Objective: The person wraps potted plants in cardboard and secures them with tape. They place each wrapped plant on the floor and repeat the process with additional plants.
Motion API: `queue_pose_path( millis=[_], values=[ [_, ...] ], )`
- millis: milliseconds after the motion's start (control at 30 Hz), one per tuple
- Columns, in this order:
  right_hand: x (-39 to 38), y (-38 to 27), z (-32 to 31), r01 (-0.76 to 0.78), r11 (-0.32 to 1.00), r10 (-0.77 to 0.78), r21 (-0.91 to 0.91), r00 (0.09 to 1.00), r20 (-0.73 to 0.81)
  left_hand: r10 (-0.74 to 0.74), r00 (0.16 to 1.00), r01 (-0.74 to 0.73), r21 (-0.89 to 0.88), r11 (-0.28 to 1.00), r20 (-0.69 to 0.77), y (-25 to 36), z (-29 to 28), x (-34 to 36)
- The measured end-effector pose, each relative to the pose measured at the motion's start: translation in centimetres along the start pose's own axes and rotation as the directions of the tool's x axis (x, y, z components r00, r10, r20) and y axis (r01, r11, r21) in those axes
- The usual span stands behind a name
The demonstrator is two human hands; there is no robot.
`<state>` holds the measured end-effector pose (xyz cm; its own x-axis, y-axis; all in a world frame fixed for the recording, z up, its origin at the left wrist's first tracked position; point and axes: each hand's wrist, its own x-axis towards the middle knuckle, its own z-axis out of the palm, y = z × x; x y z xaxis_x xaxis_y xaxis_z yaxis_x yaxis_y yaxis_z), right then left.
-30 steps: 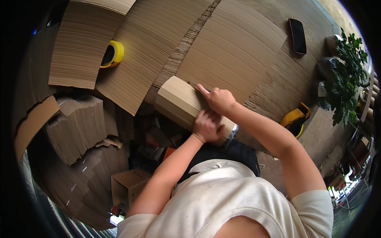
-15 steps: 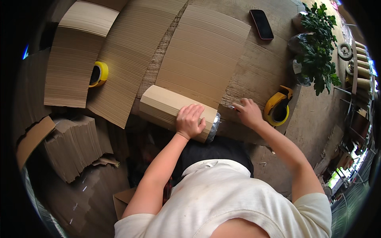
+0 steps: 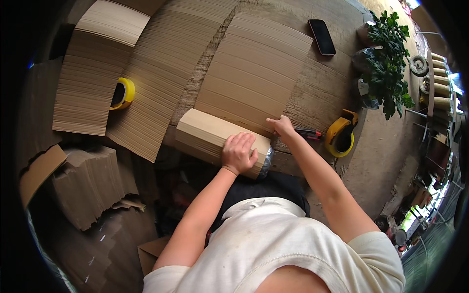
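My left hand (image 3: 238,154) is wrapped over a faceted cardboard roll (image 3: 200,132) with a crinkled silver end (image 3: 266,161), lying along the near edge of a ridged cardboard sheet (image 3: 246,63). My right hand (image 3: 282,128) touches that sheet's lower right part, index finger stretched out, the others partly bent. Just right of it lies a red-and-black utility knife (image 3: 309,133), partly hidden by the hand. A yellow tape dispenser (image 3: 334,136) sits farther right.
More cardboard sheets (image 3: 161,68) cover the bench's left part, with a yellow tape roll (image 3: 128,93). A phone (image 3: 321,36) and leafy potted plants (image 3: 386,63) are at the back right. Stacked cardboard (image 3: 88,185) sits lower left; a cart with rolls (image 3: 439,78) stands far right.
My right hand left the roll, moved right, then came back leftward to the sheet's edge, the knife now showing beside it. My left hand stays on the roll. The view has shifted.
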<state>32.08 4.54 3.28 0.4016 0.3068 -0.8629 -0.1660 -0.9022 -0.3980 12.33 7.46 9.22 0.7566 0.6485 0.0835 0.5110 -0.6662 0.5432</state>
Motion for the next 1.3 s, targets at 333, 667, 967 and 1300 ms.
queue_pose_path(
  millis=[333, 667, 967, 1300],
  values=[
    [-10.3, -9.9, -1.0, 0.587, 0.801, -0.595, 0.121, 0.803, 0.042, -0.007, 1.0, 0.007, -0.021, 1.0, -0.016, -0.4, 0.4, 0.0],
    [3.6, -7.6, 4.8, 0.293, 0.939, -0.311, -0.18, 0.948, -0.075, -0.004, 0.999, 0.004, 0.002, 1.0, 0.043, 0.1, -0.3, 0.5],
    [-0.5, 3.3, 3.0, 0.521, 0.677, -0.559, -0.52, 0.823, 0.098, 0.002, 1.0, -0.003, 0.009, 1.0, 0.019, 0.1, -0.2, 0.3],
    [-5.4, 1.9, -0.3, 0.396, 0.918, -0.31, -0.022, 0.751, 0.583, 0.022, 0.999, -0.023, 0.0, 1.0, 0.025, -0.3, -0.6, -0.7]
  ],
)
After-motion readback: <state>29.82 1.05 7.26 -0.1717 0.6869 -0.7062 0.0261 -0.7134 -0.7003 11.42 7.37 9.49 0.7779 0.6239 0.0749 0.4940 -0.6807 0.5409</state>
